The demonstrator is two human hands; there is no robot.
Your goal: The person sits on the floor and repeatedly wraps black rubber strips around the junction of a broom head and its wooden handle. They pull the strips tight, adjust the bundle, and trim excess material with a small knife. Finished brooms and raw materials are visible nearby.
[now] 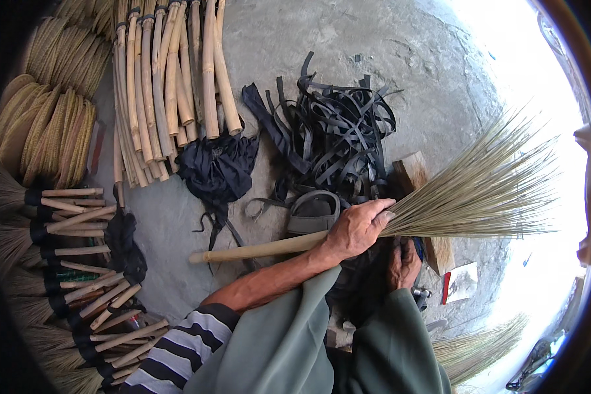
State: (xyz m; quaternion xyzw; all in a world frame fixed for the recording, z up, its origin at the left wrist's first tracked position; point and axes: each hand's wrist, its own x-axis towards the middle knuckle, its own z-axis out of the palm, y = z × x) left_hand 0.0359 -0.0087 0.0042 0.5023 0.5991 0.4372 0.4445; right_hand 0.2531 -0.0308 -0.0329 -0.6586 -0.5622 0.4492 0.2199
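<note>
In the head view, my left hand (356, 230) grips the broom (433, 205) above the floor (433, 79), handle (262, 251) leftward, bristles (489, 180) toward the floor's bright right edge. My right hand (404, 264) curls just below; whether its fingers hold anything, I cannot tell.
</note>
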